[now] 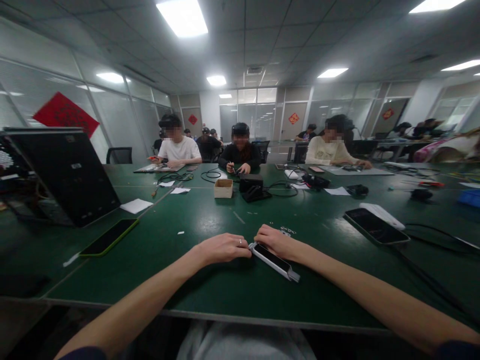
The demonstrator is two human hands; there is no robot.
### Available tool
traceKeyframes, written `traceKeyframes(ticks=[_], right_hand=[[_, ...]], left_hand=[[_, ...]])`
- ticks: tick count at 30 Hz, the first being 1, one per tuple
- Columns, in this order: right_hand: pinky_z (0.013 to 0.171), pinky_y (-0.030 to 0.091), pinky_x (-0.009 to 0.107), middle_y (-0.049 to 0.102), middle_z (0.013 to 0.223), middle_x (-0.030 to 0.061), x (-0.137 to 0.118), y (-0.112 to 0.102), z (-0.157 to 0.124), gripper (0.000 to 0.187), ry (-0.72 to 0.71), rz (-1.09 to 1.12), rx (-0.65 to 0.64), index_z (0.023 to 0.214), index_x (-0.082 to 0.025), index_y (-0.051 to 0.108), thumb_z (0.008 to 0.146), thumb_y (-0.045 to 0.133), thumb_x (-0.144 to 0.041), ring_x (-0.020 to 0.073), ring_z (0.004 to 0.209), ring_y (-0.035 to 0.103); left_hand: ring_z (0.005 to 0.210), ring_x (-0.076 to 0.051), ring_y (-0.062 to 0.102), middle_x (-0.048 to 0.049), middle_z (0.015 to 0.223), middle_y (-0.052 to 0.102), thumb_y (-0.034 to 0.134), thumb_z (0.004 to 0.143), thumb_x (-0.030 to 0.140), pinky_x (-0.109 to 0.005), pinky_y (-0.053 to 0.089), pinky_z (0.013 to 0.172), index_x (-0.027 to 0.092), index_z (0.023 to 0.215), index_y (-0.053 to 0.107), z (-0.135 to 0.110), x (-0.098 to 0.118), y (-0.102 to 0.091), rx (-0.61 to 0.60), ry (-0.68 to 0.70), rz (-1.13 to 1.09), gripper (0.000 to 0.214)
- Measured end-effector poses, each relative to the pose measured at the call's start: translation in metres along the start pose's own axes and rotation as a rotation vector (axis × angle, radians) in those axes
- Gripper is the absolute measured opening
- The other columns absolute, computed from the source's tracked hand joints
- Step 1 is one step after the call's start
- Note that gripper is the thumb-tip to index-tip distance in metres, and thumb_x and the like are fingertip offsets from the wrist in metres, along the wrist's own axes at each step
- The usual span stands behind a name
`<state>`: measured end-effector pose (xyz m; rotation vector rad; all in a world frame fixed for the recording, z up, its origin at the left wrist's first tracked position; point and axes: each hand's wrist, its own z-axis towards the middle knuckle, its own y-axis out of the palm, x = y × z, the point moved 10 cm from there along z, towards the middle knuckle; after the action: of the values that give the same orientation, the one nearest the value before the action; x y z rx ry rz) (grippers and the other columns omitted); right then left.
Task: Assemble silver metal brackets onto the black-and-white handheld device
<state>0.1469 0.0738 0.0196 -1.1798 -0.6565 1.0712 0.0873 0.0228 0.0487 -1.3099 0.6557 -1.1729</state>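
A slim phone-like device (275,261) with a dark screen and light frame lies tilted on the green table (210,285) just in front of me. My left hand (223,248), a ring on one finger, rests knuckles-up with its fingers curled against the device's left end. My right hand (276,240) lies over the device's far upper edge, fingers bent down onto it. A few tiny metal parts (287,231) lie just beyond the right hand.
A phone in a green case (108,237) lies to the left and a black tablet (376,226) to the right. A dark monitor back (63,175) stands at far left. A small cardboard box (223,188), black gear and cables sit mid-table. Three people work across the table.
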Motion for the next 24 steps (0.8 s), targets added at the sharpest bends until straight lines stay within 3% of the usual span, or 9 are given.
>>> traceKeyframes(ticks=[5,12,15,18,20,22,24], right_hand=[[0.077,0.048,0.034,0.061,0.095,0.0111,0.0,0.0,0.0,0.021,-0.008,-0.045,0.006,0.1,-0.014,0.066,0.09,0.048,-0.011,0.0206,0.089,0.051],[0.078,0.048,0.031,0.063,0.096,0.0113,-0.017,-0.013,0.001,0.023,-0.025,-0.179,-0.039,0.101,-0.012,0.067,0.092,0.046,-0.01,0.0206,0.091,0.053],[0.083,0.048,0.035,0.065,0.1,0.0117,-0.013,-0.023,0.003,0.022,-0.004,-0.199,-0.041,0.107,-0.012,0.066,0.092,0.051,-0.02,0.0222,0.094,0.056],[0.093,0.044,0.036,0.064,0.113,0.0104,0.033,-0.048,-0.006,0.034,0.238,-0.224,-0.004,0.118,-0.018,0.062,0.089,0.059,-0.037,0.0236,0.104,0.056],[0.099,0.039,0.036,0.059,0.122,0.0116,0.089,-0.077,-0.035,0.039,0.557,-0.281,0.063,0.124,-0.019,0.058,0.09,0.057,-0.039,0.0243,0.113,0.052],[0.098,0.036,0.047,0.052,0.127,0.026,0.137,-0.105,-0.078,0.047,0.793,-0.34,0.112,0.129,-0.006,0.05,0.091,0.054,-0.032,0.0341,0.12,0.046],[0.097,0.034,0.053,0.045,0.128,0.0339,0.184,-0.13,-0.145,0.058,1.156,-0.399,0.14,0.13,-0.001,0.047,0.084,0.062,-0.034,0.0414,0.124,0.042]], left_hand=[[0.086,-0.019,0.058,-0.0084,0.095,0.065,0.049,0.09,0.01,-0.028,0.044,0.078,0.022,0.097,0.065,0.0,0.001,0.002,0.003,0.014,0.088,0.021],[0.08,-0.019,0.056,-0.0085,0.09,0.065,0.047,0.091,0.007,-0.029,0.043,0.072,0.018,0.098,0.062,0.004,0.013,0.011,-0.048,0.108,0.376,0.02],[0.08,-0.019,0.057,-0.0079,0.091,0.065,0.047,0.087,0.003,-0.027,0.043,0.071,0.016,0.1,0.06,0.003,0.014,0.014,-0.051,0.127,0.454,0.023],[0.082,-0.018,0.058,-0.0074,0.093,0.065,0.048,0.084,-0.001,-0.026,0.044,0.073,0.016,0.101,0.06,0.003,0.014,0.011,-0.01,0.13,0.427,0.027],[0.086,-0.018,0.058,-0.0074,0.096,0.065,0.048,0.083,-0.002,-0.025,0.045,0.077,0.016,0.102,0.06,0.003,0.012,0.009,-0.001,0.117,0.405,0.029],[0.088,-0.018,0.059,-0.0076,0.098,0.065,0.047,0.083,-0.002,-0.025,0.045,0.079,0.016,0.103,0.061,0.003,0.008,0.007,0.0,0.099,0.391,0.031],[0.09,-0.018,0.059,-0.0079,0.099,0.066,0.047,0.083,-0.003,-0.026,0.046,0.08,0.016,0.105,0.061,0.003,0.003,0.005,0.004,0.074,0.382,0.032]])
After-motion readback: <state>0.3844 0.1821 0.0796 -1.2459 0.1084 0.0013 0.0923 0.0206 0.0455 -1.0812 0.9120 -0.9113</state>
